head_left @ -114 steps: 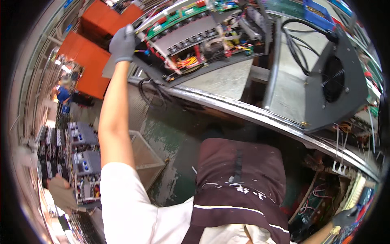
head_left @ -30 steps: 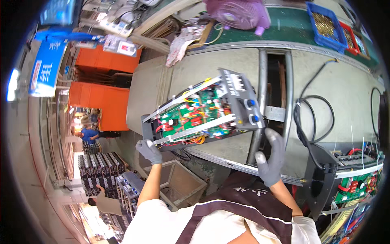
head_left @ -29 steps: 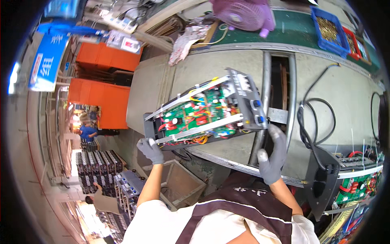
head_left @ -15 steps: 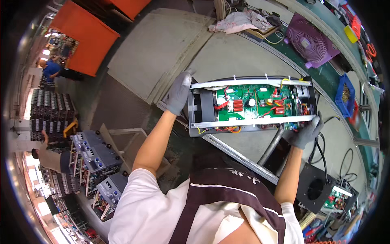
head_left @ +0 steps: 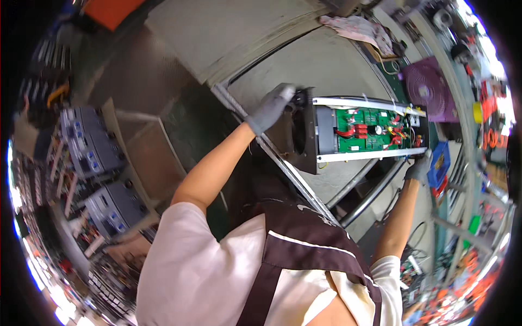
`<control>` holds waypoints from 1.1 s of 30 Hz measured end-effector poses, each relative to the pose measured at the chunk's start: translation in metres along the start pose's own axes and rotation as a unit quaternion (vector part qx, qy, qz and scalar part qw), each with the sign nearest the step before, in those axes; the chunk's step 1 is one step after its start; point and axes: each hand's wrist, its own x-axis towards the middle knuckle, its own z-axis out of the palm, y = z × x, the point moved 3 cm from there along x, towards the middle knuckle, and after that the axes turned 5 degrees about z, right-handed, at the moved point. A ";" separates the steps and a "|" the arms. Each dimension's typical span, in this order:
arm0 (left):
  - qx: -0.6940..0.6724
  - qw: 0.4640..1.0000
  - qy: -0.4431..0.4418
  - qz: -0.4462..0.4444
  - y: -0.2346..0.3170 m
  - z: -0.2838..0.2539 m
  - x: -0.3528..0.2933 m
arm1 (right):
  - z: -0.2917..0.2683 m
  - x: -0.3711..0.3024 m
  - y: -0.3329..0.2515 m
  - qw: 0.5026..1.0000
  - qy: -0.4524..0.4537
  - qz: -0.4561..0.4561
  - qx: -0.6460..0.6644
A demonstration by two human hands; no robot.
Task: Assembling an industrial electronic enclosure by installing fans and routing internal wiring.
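Observation:
An open metal chassis with silver rails is held up in front of me, tilted so that its black end panel shows on the left. Inside it are green circuit boards with red parts and wires. My left hand, in a grey glove, is closed at the upper corner of the end panel, its fingertips partly hidden by a dark knob-like part. My right hand, gloved too, grips the lower right corner of the chassis; most of its fingers are hidden beneath it.
Under the chassis is a grey-topped workbench with a metal edge. A purple fan, a cloth and a blue bin stand along its far right side. Grey-faced units sit at the left.
The chassis has turned, bringing its black end panel into sight, and sits further right in view. My left hand has moved from its rail corner to the end panel. The whole view has shifted.

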 end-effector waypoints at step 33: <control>-0.013 0.951 -0.242 0.190 -0.044 0.113 -0.155 | 0.083 0.057 -0.034 0.984 -0.066 0.082 -0.143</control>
